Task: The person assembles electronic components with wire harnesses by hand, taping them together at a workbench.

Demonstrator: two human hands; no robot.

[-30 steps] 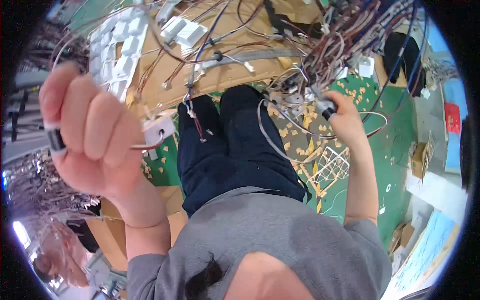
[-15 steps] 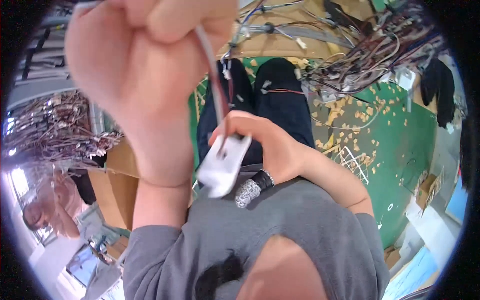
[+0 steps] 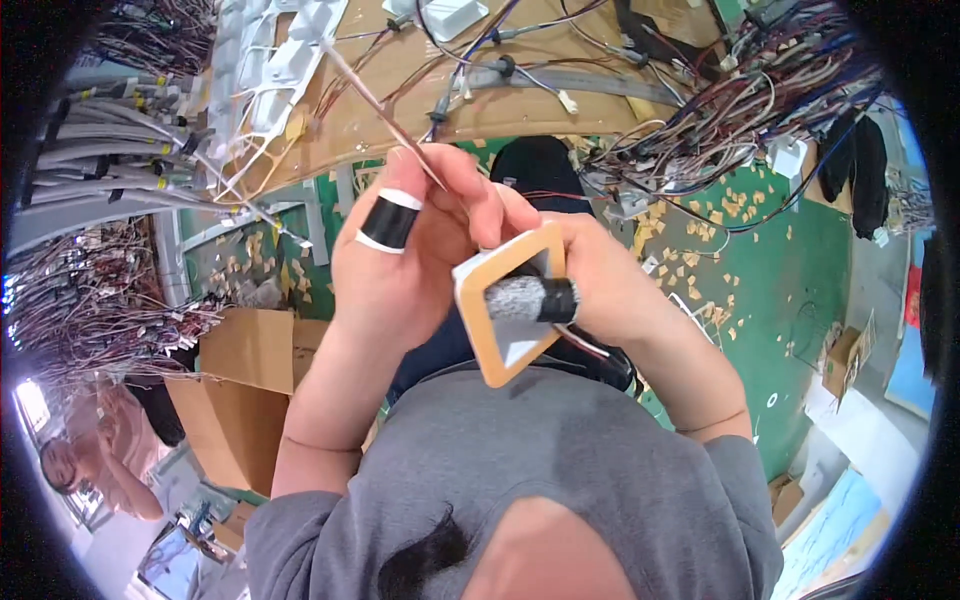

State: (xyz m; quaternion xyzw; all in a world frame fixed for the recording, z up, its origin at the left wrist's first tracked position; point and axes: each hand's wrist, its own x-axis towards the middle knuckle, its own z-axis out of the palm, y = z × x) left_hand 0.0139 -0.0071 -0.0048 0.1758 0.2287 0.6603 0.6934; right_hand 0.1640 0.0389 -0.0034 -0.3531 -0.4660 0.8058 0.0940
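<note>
Fingers, two sets: your left hand (image 3: 385, 265) pinches one wire (image 3: 380, 107) between thumb and forefinger; your right hand (image 3: 600, 285) grips one white case (image 3: 477, 320) with a tan rim, its thumb inside the opening. Location of case: in front of your shirt, just beside the left fingers. Changed over the last half second: your left hand has dropped from close to the camera to beside the right, and the case has turned from white face to open side; both hands now meet at one piece, its inside exposed. Wire below the pinch: partly hidden. Counted: one grey wrap (image 3: 515, 298), right thumb; one black band (image 3: 388, 224), left thumb; one open carton (image 3: 245, 345), left; one heap of wires (image 3: 740, 125), right. Too overlapped to count: white pieces (image 3: 452, 15) on the table (image 3: 350, 140).
</note>
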